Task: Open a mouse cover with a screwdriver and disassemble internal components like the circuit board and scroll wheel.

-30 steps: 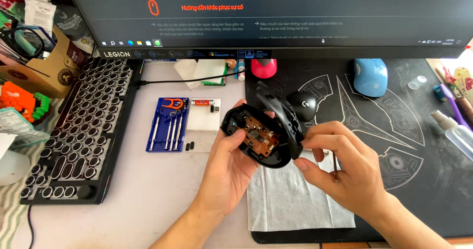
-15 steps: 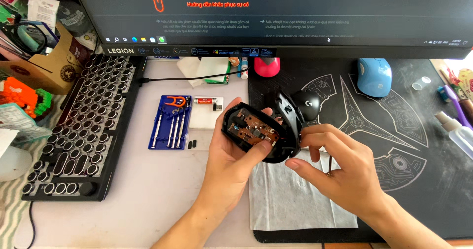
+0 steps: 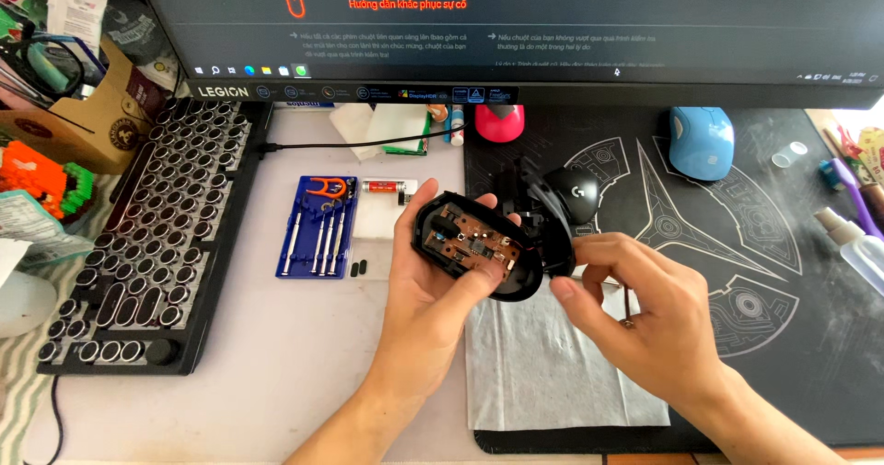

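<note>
Left hand [image 3: 433,285] cups the opened black mouse base [image 3: 474,253] from below, fingers curled round its far side and thumb pressed on the near rim, so it is clamped on the base; brown circuit board [image 3: 470,244] faces up inside. The base is held in the air above the middle of the desk [image 3: 276,364], over the left edge of the black desk mat [image 3: 783,336]. Right hand [image 3: 645,313] sits just right of the base, thumb and forefinger pinched together at the black top shell [image 3: 548,221], which stands tilted against the base's right side; a thin screwdriver shaft [image 3: 628,304] shows under the right fingers. A grey cloth [image 3: 552,373] lies under both hands on the mat's near-left corner. Blue screwdriver set tray [image 3: 318,226] lies left of the base, near the desk's middle, with a battery [image 3: 387,187] just beside it. Black round-key keyboard [image 3: 157,244] runs along the desk's left edge. Blue mouse [image 3: 702,141] and another black mouse [image 3: 573,193] rest on the mat toward the far edge, below the monitor [image 3: 516,32]. A spray bottle [image 3: 852,244] lies at the right edge.
</note>
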